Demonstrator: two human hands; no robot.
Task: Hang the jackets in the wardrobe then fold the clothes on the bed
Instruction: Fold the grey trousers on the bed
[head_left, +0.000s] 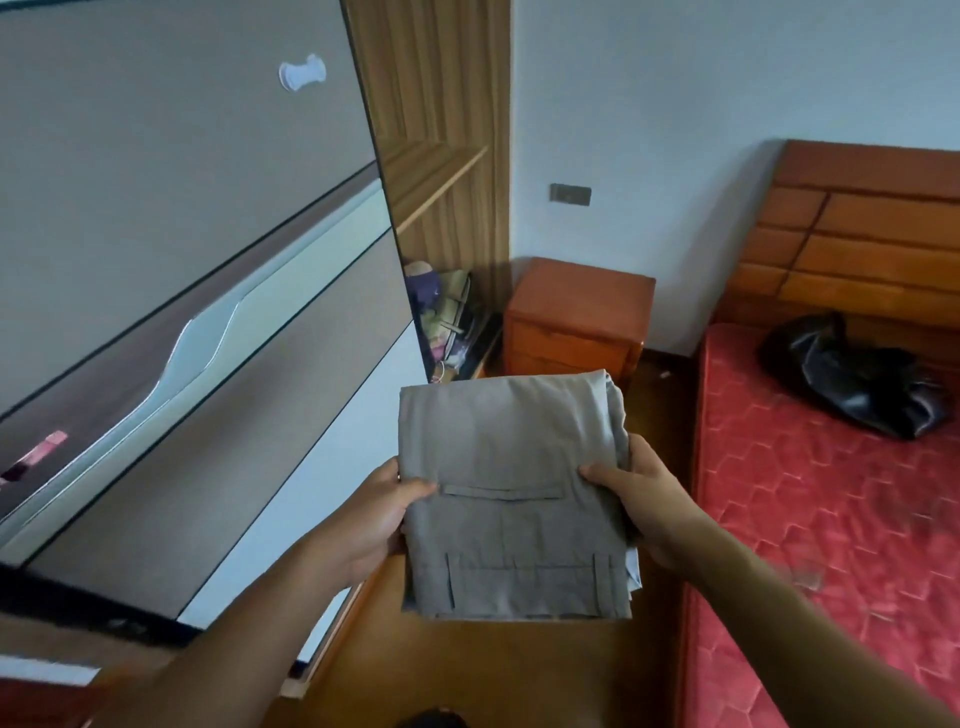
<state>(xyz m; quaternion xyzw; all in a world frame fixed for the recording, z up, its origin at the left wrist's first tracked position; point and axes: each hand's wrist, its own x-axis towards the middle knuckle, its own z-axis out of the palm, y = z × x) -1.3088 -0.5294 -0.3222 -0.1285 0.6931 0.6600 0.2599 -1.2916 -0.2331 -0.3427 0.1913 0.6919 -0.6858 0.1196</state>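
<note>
Two hands, left hand, right hand — pinch folded trousers | fingers hidden beneath | wardrobe contents unclear

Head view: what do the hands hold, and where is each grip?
Folded grey trousers: left hand grips the left edge, right hand the right edge.

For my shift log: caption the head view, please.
Folded grey trousers gripped by the left hand and right hand beside the wardrobe; a shiny black bundle lies on the red bed.
</note>
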